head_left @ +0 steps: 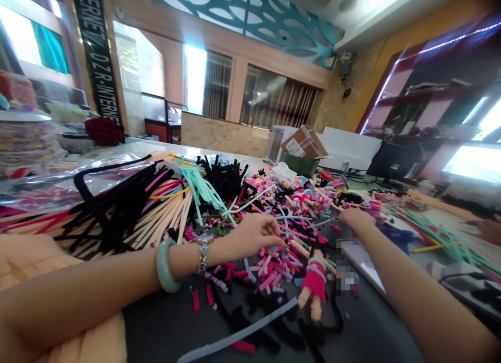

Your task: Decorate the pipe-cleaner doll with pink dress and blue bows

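My left hand (260, 232), with a jade bangle (167, 266) and a bracelet at the wrist, hovers over a scatter of short cut fuzzy-stem pieces (270, 279) in pink, red and lilac. Its fingers are curled inward, and whatever they may hold is too small to name. Farther right, my right hand (356, 221) reaches to the edge of the pink pile, its fingertips hidden from me. Between the hands lies a fuzzy-stem doll (314, 282) with a pink skirt and bare legs. A long pale grey-blue stem (242, 334) crosses the dark mat near the doll's feet.
Bundles of beige stems (176, 217), black stems (117, 211) and mint stems (203, 183) lie at left. A heap of pink finished pieces (309, 198) spreads behind my hands. A phone-like flat object (362, 264) lies by my right forearm; a cardboard box (303, 143) stands behind.
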Action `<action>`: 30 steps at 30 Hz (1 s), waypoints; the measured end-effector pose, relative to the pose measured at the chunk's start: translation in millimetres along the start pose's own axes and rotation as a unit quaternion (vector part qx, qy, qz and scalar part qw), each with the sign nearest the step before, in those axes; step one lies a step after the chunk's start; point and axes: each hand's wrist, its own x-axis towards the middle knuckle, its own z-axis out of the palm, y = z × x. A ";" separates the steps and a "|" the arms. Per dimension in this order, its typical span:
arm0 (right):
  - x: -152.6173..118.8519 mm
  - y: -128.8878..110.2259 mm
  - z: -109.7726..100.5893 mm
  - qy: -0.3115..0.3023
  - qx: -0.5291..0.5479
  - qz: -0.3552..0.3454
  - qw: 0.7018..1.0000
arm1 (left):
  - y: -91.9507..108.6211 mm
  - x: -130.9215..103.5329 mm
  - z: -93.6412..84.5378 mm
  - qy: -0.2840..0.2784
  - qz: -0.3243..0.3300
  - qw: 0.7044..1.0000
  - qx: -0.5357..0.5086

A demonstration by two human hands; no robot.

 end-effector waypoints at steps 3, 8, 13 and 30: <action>-5.9 -7.0 2.5 -0.033 -0.016 0.029 0.999 | 3.2 -2.6 2.7 0.006 -0.008 1.000 -0.007; -15.7 -13.3 2.1 -0.038 -0.028 0.024 0.999 | 2.7 -5.0 7.9 0.012 -0.002 0.998 -0.062; -30.6 -20.0 -6.2 -0.019 -0.040 -0.005 0.999 | -3.5 -7.3 14.0 0.008 -0.007 0.995 -0.097; -208.5 -23.4 -15.7 -0.086 0.456 -0.248 0.851 | 12.5 -19.6 34.6 -0.002 -0.022 0.943 -0.332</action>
